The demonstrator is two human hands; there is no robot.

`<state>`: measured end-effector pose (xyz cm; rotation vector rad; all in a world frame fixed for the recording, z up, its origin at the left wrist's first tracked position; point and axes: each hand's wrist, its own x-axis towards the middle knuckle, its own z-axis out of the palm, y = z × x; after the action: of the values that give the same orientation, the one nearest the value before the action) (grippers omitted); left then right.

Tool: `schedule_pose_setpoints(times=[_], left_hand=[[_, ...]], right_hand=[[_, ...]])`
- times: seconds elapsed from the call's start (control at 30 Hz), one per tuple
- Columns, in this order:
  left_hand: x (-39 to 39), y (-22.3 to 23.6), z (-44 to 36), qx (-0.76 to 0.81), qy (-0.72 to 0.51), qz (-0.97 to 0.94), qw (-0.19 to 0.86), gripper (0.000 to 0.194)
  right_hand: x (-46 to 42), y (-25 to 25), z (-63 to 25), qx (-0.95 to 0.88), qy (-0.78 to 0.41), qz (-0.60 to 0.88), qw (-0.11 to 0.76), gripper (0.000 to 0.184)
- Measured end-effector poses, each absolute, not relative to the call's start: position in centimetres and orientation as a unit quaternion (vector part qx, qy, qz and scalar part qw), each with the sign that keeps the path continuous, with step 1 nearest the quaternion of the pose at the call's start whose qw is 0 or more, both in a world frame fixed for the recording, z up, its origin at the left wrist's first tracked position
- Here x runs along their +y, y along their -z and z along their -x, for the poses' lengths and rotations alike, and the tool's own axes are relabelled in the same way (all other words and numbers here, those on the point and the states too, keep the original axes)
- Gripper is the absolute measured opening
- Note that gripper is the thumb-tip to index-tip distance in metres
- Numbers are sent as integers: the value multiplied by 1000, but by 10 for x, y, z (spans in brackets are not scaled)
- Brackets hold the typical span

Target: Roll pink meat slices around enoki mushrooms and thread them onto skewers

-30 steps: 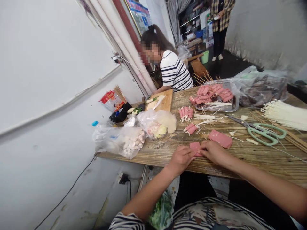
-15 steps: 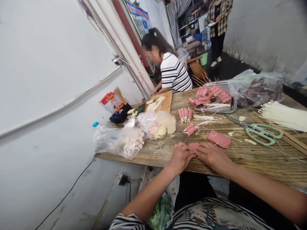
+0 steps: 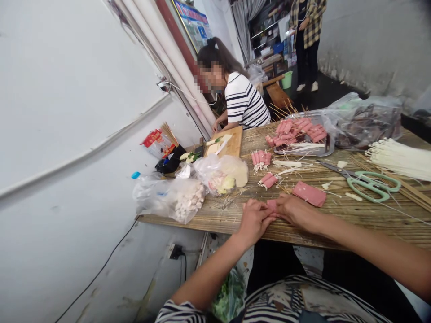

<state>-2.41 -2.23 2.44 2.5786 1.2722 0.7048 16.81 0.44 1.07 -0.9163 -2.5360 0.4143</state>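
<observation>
Near the table's front edge, my left hand [image 3: 255,218] and my right hand [image 3: 296,212] meet around a slice of pink meat [image 3: 271,205]. The fingers of both hands are closed on it and cover most of it. Just right of my right hand lies a stack of pink meat slices [image 3: 310,194]. Beyond my hands sit two meat rolls with enoki tips poking out [image 3: 268,180], and behind them a skewered row of such rolls [image 3: 260,158]. Loose enoki strands [image 3: 286,164] lie beside these rolls.
Green-handled scissors [image 3: 373,185] lie at the right by bamboo skewers [image 3: 409,194] and an enoki bunch [image 3: 400,154]. A tray [image 3: 328,150] holds skewered rolls. Plastic bags [image 3: 168,197] stand at the left. Across the table a person [image 3: 247,101] sits at a cutting board [image 3: 235,143].
My right hand has shifted slightly, its fingers more curled over the meat slice, less of which shows. The view has moved a little. The standing person at the back has changed stance.
</observation>
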Motion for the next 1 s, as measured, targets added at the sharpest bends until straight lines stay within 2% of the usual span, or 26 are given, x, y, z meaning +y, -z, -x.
schedule_pose_setpoints(times=[0.1, 0.17, 0.23, 0.5, 0.63, 0.8, 1.0], left_hand=[[-25, -27, 23, 406, -245, -880, 27, 29], [-25, -26, 22, 369, -257, -893, 1, 22], [-23, -24, 20, 347, -254, -903, -8, 17], [-20, -23, 19, 351, -210, -913, -12, 23], [-16, -27, 18, 353, -201, -912, 47, 23], [-2, -32, 16, 340, -164, -913, 155, 17], [6, -38, 13, 358, -119, -905, 195, 16]], right_hand=[[6, -11, -169, -905, -184, 315, 217, 38], [6, -11, -169, -901, -189, 329, 211, 36], [6, -13, -170, -898, -188, 344, 197, 34], [8, -20, -172, -897, -204, 360, 158, 27], [14, -19, -174, -888, -225, 371, 154, 21], [19, -26, -181, -880, -283, 350, 150, 22], [-1, -27, -181, -910, -127, 344, 196, 29]])
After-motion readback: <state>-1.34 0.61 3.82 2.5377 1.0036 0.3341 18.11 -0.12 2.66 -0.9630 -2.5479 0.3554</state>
